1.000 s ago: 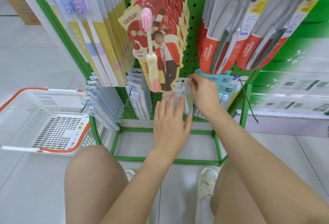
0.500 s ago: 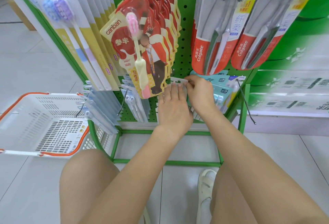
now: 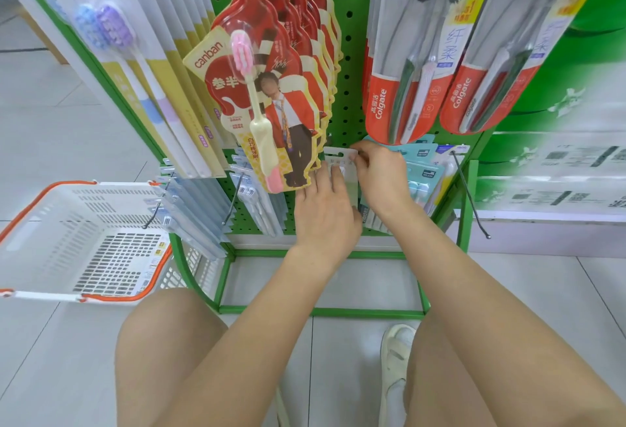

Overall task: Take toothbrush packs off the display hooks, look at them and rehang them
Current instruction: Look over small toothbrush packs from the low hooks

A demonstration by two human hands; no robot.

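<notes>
1. My knees, bare, crouched at the foot of the rack; one shoe (image 3: 394,359) on the tile between them.
2. Basket (image 3: 30,243), white with orange rim, on the floor at my left, beside the rack.
3. Rack (image 3: 321,311), green pegboard on a green frame.
4. My left hand (image 3: 327,213), flat and open, fingers spread against the face of the pack, steadying it rather than gripping.
5. My right hand (image 3: 381,177), closed in a pinch on the pack's top right corner, thumb and fingers hidden behind the card edge.
6. Pack (image 3: 340,157), pale card with a hang slot at the top, held at the bottom row of hooks, below the red cards and left of the teal packs. Whether the slot is already on its hook I cannot tell; the hook is hidden.
   - Handling, by my estimate: light, thin, stiffish card that bends if pressed at the middle; the blister face is likely slick.
   - Best hold: the top edge on either side of the slot, so the hole stays clear for the hook.
7. Teal packs (image 3: 421,172), just right of my right hand, same row.
8. Bare hook (image 3: 469,194), further right, nothing on it.
9. Red cards (image 3: 271,97), a thick stack hanging above my hands, a pink brush in front.
10. Colgate packs (image 3: 403,94), upper right.
</notes>
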